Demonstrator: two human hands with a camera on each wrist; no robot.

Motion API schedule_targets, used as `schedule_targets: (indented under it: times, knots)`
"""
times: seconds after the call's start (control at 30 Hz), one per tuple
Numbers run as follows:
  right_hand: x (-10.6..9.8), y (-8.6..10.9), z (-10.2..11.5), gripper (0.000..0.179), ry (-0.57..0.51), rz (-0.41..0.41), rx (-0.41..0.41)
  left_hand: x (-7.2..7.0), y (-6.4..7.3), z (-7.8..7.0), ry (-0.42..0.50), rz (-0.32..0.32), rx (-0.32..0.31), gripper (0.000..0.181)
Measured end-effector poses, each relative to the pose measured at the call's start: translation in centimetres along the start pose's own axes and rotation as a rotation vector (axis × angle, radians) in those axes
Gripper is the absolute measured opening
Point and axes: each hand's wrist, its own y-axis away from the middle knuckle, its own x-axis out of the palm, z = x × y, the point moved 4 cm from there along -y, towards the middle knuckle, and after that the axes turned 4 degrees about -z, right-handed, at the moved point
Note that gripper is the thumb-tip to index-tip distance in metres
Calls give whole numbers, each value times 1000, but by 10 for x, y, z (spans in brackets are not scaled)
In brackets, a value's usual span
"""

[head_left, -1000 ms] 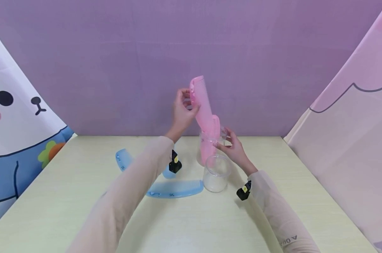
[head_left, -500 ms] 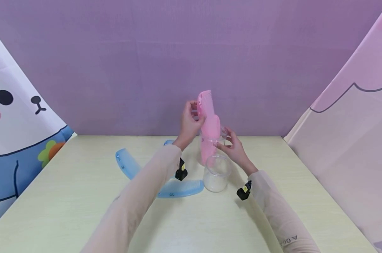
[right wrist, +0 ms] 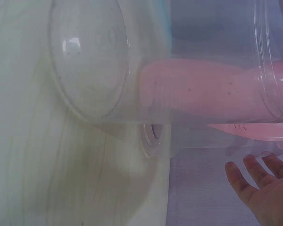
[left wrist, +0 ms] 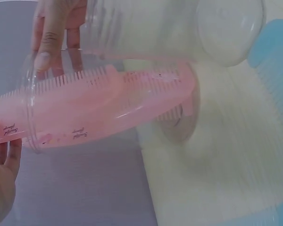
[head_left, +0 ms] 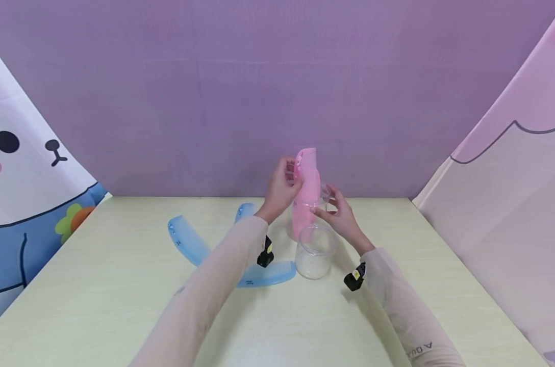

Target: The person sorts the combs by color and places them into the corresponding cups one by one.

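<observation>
In the head view, my left hand pinches the upper end of a pink comb, its lower part down inside the rear clear plastic jar. Another pink comb stands in that same jar, overlapping the first. My right hand grips the jar near its rim, thumb in front and fingers behind. The left wrist view shows the jar's rim around both combs and the left fingertips just outside it. A second clear jar stands upright in front of the first, with nothing in it.
Left of the jars, three blue combs lie on the pale table: one farthest left, one farther back partly behind the left arm, and one in front beside the front jar. A purple backdrop rises behind the table.
My left hand has moved down and slightly right, lowering the pink comb deeper into the rear jar and bringing it more upright. The right hand has stayed on the jar.
</observation>
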Motion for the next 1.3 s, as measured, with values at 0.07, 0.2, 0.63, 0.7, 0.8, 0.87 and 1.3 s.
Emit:
schedule_targets:
  times: [0.07, 0.2, 0.63, 0.7, 0.8, 0.87, 1.3]
  knots:
    - [0, 0, 0, 76, -3, 1, 0, 2, 1, 3, -15, 20, -24, 39]
    - [0, 0, 0, 77, -3, 1, -3, 4, 2, 8, -42, 40, -52, 40]
    - [0, -7, -16, 80, 6, -2, -12, 6, 4, 16, -161, 86, -89, 46]
    - [0, -10, -23, 80, 16, -8, -16, 5, 4, 15, -179, 95, -94, 46]
    - [0, -12, -30, 81, 32, -21, -25, 4, 4, 14, -211, 109, -97, 45]
    - [0, -12, -31, 81, 37, -26, -30, 3, 4, 14, -245, 117, -100, 44]
    - [0, -4, -8, 79, 16, -10, 5, -1, 0, 12, -366, 163, -80, 47]
